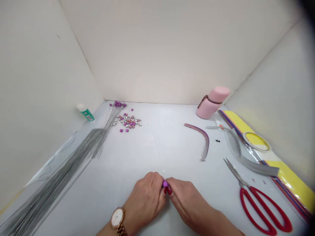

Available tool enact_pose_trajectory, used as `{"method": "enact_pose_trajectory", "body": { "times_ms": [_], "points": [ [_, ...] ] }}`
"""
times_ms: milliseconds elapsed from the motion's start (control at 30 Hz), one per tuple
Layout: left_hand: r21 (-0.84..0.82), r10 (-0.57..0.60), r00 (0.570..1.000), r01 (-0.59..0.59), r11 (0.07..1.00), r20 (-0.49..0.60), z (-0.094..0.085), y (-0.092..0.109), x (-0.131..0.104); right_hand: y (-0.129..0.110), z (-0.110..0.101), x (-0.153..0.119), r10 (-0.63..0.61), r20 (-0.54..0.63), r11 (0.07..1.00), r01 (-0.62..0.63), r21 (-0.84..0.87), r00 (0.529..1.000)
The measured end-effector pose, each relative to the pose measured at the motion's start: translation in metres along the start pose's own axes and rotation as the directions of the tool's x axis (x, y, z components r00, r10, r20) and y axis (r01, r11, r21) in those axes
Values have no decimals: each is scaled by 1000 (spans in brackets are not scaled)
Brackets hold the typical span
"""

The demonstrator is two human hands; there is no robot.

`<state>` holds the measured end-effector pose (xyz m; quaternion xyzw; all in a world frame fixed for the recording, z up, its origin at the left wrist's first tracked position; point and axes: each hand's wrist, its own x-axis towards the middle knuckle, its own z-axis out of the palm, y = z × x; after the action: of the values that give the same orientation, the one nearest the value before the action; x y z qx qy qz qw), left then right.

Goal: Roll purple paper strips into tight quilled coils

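Observation:
A small purple paper star [165, 184] is pinched between the fingertips of both my hands, low in the middle of the head view. My left hand [150, 191], with a watch [117, 217] on its wrist, closes on the star from the left. From the other side my right hand [187, 198] meets it, thumb and fingers pressed together. The fingers cover much of the star. Beyond the hands, to the right, lies a curved pinkish-purple paper strip [206, 139]. Far left of centre is a loose pile of purple, pink and silver stars [129, 121].
Grey wires [71, 164] spread along the left, some tipped with purple stars [118, 104]. A white-and-green glue container [87, 114] stands behind them. On the right are red-handled scissors [243, 183], silver strips [258, 167], a tape roll [251, 146], coloured sheets [285, 175] and a pink bottle [209, 106].

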<state>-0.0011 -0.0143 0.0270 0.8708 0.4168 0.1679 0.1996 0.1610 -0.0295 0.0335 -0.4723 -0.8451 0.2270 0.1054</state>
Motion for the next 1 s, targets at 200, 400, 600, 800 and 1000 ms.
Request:
{"method": "enact_pose_trajectory", "body": {
  "times_ms": [200,400,600,800,1000],
  "points": [
    [-34,16,1000,-16,999,-3,2,1,-1,5,1,-3,-105,13,992,106,-75,994],
    [-43,16,1000,-17,999,-15,5,-1,-3,7,1,-2,-189,-45,973,181,-147,981],
    [-47,5,1000,-6,999,-22,6,0,-1,8,5,-1,-247,-97,950,221,-222,964],
    [-22,-1,999,0,1000,-35,7,1,-2,7,9,-3,-232,-155,951,190,-245,960],
    [-40,-24,999,23,999,-30,8,1,0,6,11,-2,-206,-153,959,168,-230,966]
  ]
}}
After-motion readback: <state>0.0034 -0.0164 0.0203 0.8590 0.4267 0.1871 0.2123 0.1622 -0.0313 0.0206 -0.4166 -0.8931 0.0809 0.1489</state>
